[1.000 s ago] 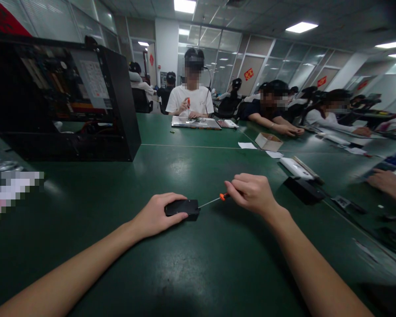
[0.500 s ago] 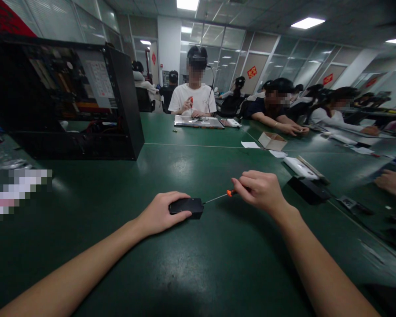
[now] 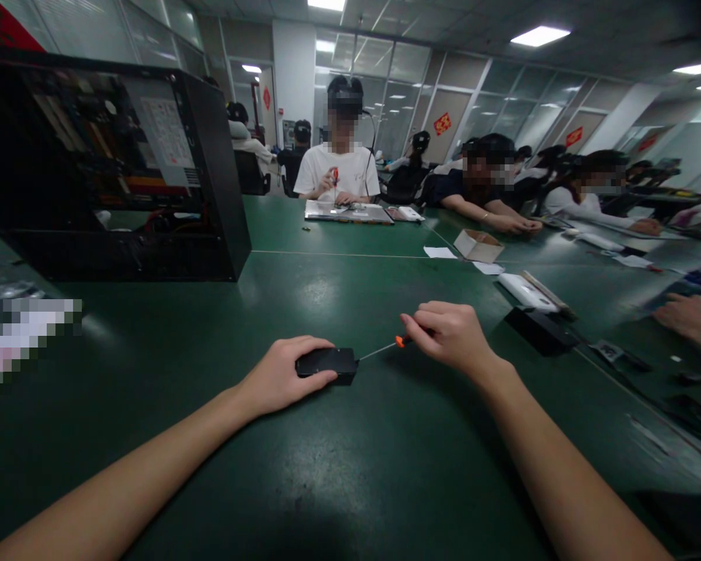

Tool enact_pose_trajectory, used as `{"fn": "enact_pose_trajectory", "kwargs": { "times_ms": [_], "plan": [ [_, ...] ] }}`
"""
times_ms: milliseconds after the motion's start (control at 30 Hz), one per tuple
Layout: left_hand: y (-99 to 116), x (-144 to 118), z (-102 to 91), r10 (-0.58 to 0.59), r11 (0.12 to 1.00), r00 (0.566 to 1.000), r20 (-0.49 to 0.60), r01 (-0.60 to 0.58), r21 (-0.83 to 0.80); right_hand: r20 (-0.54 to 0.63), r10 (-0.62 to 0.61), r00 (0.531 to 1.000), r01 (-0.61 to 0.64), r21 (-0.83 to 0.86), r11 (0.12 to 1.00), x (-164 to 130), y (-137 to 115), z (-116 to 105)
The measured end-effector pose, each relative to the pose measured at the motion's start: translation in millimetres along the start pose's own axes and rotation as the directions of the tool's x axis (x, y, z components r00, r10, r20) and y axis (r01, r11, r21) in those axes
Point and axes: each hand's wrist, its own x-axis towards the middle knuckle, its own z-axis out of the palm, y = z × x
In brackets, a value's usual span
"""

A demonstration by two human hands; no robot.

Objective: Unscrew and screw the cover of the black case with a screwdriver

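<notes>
A small flat black box (image 3: pixel 329 363) lies on the green table (image 3: pixel 350 467) in front of me. My left hand (image 3: pixel 280 375) grips its left end and holds it down. My right hand (image 3: pixel 449 335) is closed on a thin screwdriver (image 3: pixel 392 345) with an orange collar. The metal shaft points left and its tip meets the box's right end.
An open black computer case (image 3: pixel 117 164) stands at the far left. A black rectangular device (image 3: pixel 538 328), a white device (image 3: pixel 523 291) and a cardboard box (image 3: pixel 477 245) lie at the right. Another person's hand (image 3: pixel 686 315) rests at the right edge. Several people sit across the table.
Both hands stay on the box and the screwdriver. The whole view has shifted slightly; the grip and the tip's contact with the box look the same.
</notes>
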Motion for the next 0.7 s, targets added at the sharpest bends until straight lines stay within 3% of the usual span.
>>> {"fn": "enact_pose_trajectory", "kwargs": {
  "times_ms": [367, 567, 700],
  "plan": [
    [-1.8, 1.0, 1.3, 0.001, 1.000, 1.000, 0.005, -0.001, -0.010, 0.023, 0.058, 0.998, -0.059, 0.061, 0.996, -1.1, 2.6, 0.8],
    [-0.8, 0.7, 1.2, 0.011, 1.000, 1.000, 0.003, -0.011, -0.013, -0.027, 0.086, 0.996, -0.083, 0.094, 0.992, -0.5, 4.3, -3.0],
    [0.0, 0.1, 0.7, 0.007, 1.000, 1.000, 0.005, -0.007, -0.016, 0.016, 0.095, 0.995, -0.096, 0.108, 0.989, 0.0, -0.4, 1.8]
  ]
}}
